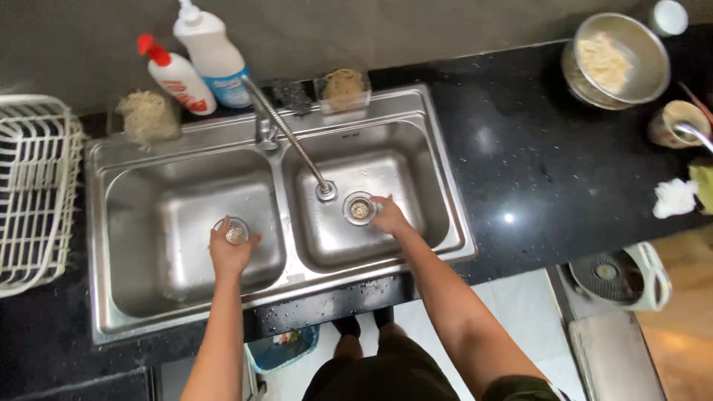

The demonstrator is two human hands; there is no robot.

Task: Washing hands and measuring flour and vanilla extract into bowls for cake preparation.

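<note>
A double stainless steel sink (445, 178) is set in a black counter. My left hand (230, 252) reaches into the left basin and its fingers close around the round drain strainer (235, 232) there. Over in the right basin, my right hand (390, 217) touches the edge of that basin's drain strainer (359, 209) with its fingertips. A flexible metal faucet (290, 137) hangs over the right basin, its head just left of the right drain.
Two dish soap bottles (197, 63), scrub pads and a scourer (148, 115) stand behind the sink. A white dish rack (33, 186) sits left. On the right counter are a metal bowl of food (616, 59), a cup, a crumpled tissue (674, 197). A small fan (616, 275) stands below.
</note>
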